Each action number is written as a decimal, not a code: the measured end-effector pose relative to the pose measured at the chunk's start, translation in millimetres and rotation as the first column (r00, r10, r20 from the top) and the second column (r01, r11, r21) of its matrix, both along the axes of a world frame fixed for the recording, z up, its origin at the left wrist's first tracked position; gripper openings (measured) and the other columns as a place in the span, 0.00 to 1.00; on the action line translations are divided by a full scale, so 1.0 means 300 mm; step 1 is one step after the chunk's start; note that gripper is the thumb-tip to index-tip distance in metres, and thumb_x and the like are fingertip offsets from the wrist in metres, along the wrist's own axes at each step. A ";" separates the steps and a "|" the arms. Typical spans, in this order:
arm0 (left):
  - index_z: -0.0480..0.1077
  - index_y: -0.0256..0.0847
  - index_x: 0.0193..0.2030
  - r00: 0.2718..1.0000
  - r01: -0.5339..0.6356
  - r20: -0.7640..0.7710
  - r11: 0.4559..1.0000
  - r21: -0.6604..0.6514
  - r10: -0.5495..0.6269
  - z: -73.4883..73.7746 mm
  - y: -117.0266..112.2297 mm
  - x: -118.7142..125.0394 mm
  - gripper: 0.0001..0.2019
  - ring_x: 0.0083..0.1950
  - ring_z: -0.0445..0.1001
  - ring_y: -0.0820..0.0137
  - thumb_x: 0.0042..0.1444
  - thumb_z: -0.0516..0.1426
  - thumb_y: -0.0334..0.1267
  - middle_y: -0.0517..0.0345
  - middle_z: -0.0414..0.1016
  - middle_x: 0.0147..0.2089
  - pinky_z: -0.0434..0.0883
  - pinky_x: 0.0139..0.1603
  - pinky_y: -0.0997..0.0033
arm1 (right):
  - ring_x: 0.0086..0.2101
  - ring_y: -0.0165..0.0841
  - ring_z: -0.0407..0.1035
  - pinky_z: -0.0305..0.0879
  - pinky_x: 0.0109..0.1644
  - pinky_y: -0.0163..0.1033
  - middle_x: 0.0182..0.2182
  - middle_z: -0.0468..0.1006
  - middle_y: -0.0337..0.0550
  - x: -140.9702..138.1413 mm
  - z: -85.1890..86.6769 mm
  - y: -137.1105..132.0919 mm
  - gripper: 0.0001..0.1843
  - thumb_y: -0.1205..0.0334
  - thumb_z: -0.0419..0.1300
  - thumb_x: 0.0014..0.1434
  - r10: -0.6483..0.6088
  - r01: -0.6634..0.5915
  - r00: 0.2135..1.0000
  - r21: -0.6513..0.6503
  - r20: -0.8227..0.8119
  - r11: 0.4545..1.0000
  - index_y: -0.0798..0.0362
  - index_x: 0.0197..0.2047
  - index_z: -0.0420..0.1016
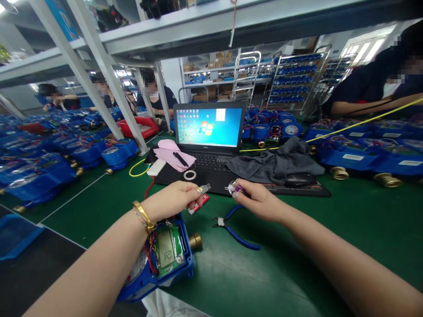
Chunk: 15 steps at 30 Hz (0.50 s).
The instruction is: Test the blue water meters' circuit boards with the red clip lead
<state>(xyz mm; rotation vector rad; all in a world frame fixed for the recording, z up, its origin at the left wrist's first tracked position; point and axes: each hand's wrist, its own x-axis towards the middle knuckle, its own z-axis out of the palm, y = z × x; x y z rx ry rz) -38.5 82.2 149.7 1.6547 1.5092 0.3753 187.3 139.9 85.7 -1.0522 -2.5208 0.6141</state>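
My left hand (193, 196) pinches a small grey connector (205, 189) with several thin metal pins pointing right. In my right hand (254, 198) is a small purple-wrapped piece (237, 188) with a whitish end and short prongs facing the connector; its exact kind is unclear. A gap separates the two parts. Under my left forearm lies an opened blue meter (190, 259), its display (167, 248) and green circuit board exposed, red wires at its side. Blue-handled cutting pliers (236, 229) lie open on the green table below my right hand. A red-and-white item (200, 204) lies beneath my left fingers.
A laptop (208, 127) stands ahead, with a dark grey cloth (277, 160) on its right and pink cloth (175, 156) bearing a black pen on its left. A white ring (189, 175) lies in front. Blue meters (353, 154) line both sides. Co-workers sit beyond; a metal shelf hangs overhead.
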 end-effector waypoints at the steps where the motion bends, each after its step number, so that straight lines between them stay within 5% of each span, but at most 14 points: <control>1: 0.67 0.39 0.27 1.000 0.009 0.004 1.000 -0.004 -0.009 0.000 0.001 0.000 0.20 0.24 0.57 0.74 0.52 0.48 0.54 0.63 0.62 0.23 0.55 0.25 0.73 | 0.24 0.28 0.62 0.53 0.27 0.31 0.22 0.65 0.36 -0.018 -0.007 -0.017 0.16 0.52 0.46 0.63 -0.008 0.008 1.000 0.012 -0.029 1.000 0.52 0.28 0.58; 5: 0.63 0.40 0.23 0.999 0.053 0.001 0.999 -0.010 -0.053 0.000 0.004 -0.004 0.18 0.24 0.57 0.74 0.52 0.48 0.53 0.63 0.62 0.22 0.56 0.27 0.71 | 0.20 0.27 0.53 0.45 0.25 0.33 0.17 0.58 0.34 -0.063 -0.039 -0.064 0.20 0.46 0.52 0.57 -0.058 0.063 0.993 0.050 -0.099 0.997 0.52 0.23 0.55; 15: 0.60 0.40 0.19 0.977 0.207 -0.054 0.978 -0.026 -0.208 0.017 0.002 -0.003 0.19 0.25 0.56 0.73 0.53 0.47 0.51 0.63 0.58 0.21 0.55 0.30 0.70 | 0.20 0.27 0.51 0.42 0.26 0.34 0.17 0.58 0.35 -0.096 -0.041 -0.096 0.15 0.52 0.53 0.54 -0.061 0.071 0.990 0.080 -0.124 0.994 0.51 0.23 0.54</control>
